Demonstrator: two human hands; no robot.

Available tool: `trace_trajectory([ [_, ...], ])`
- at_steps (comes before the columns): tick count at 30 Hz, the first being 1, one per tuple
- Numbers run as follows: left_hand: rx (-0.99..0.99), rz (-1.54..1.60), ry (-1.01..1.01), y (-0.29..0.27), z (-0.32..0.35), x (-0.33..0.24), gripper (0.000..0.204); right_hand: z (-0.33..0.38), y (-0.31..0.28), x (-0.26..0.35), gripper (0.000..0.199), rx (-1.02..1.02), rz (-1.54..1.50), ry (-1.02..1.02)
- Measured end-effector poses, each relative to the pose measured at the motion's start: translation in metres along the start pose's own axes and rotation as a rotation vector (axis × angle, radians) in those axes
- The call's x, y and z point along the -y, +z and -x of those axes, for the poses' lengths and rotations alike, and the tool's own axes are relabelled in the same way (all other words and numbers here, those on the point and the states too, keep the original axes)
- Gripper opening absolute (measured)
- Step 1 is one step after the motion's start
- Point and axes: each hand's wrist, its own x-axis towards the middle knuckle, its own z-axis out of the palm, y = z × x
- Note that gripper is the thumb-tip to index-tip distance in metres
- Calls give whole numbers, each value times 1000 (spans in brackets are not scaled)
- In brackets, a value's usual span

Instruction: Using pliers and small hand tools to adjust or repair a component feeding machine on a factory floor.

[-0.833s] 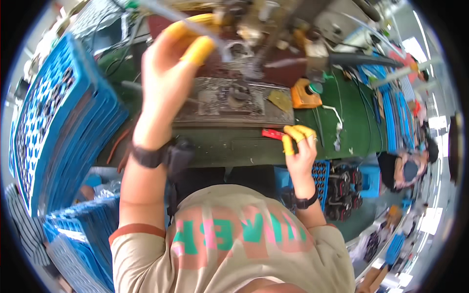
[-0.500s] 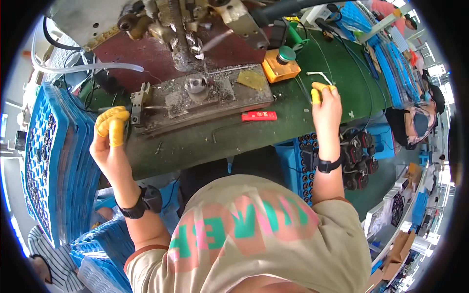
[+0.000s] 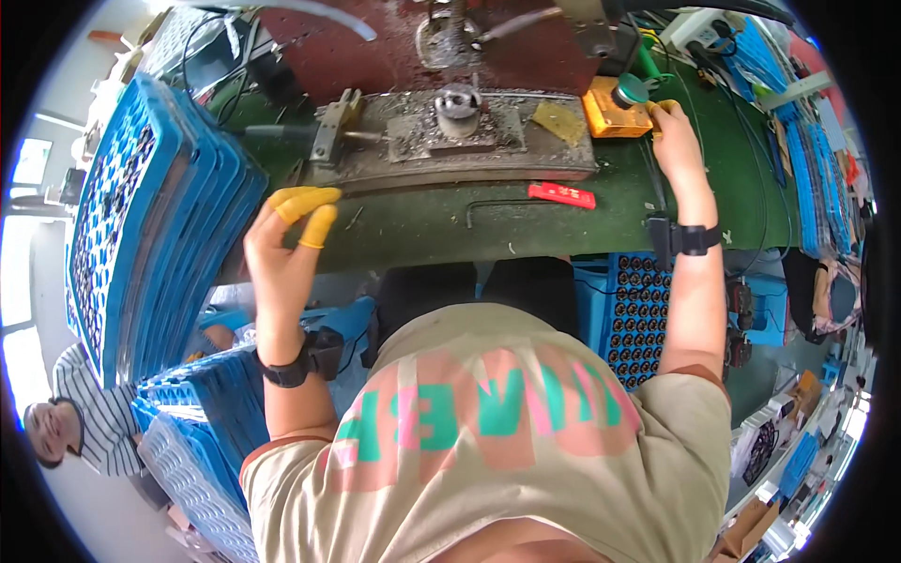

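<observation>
My left hand [image 3: 289, 235], with yellow finger cots on its thumb and fingers, is raised over the front edge of the green bench. Its thumb and forefinger stand apart and nothing shows between them. My right hand [image 3: 683, 150] has its fingers bent against the right side of an orange push-button box [image 3: 615, 120] with a green button [image 3: 631, 90]; its fingertips are partly hidden. Between the hands lies a chip-strewn metal fixture plate [image 3: 366, 171]. A shiny round metal part [image 3: 458, 105] sits on it, and a clamp block [image 3: 335, 131] stands at its left end.
A hex key [image 3: 502, 203] and a red box cutter-like piece [image 3: 563, 194] lie before the plate. Stacked blue trays [image 3: 178, 225] rise at left. Machine tooling [image 3: 449, 42] hangs above the part. A blue crate of round parts [image 3: 638, 324] stands below the bench at right. A person in stripes [image 3: 94, 413] is at lower left.
The view has shifted, showing more of the bench front. My right hand has moved forward to the orange box. My left hand has drawn back from the clamp block, its fingers spreading.
</observation>
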Motion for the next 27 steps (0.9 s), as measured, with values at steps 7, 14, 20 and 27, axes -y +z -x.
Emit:
trace_trajectory([
  [7, 212, -163, 241, 74, 7, -22, 21, -14, -6, 0, 33, 37, 191, -155],
  [14, 117, -321, 322, 115, 13, -10, 22, -2, -27, 12, 35, 76, 367, -202],
  [20, 113, -226, 243, 99, 15, -4, 20, -4, -65, -9, 31, 119, 396, -227],
  [27, 36, -256, 208, 82, 15, 10, 19, -12, -113, -28, 17, 185, 26, -66],
])
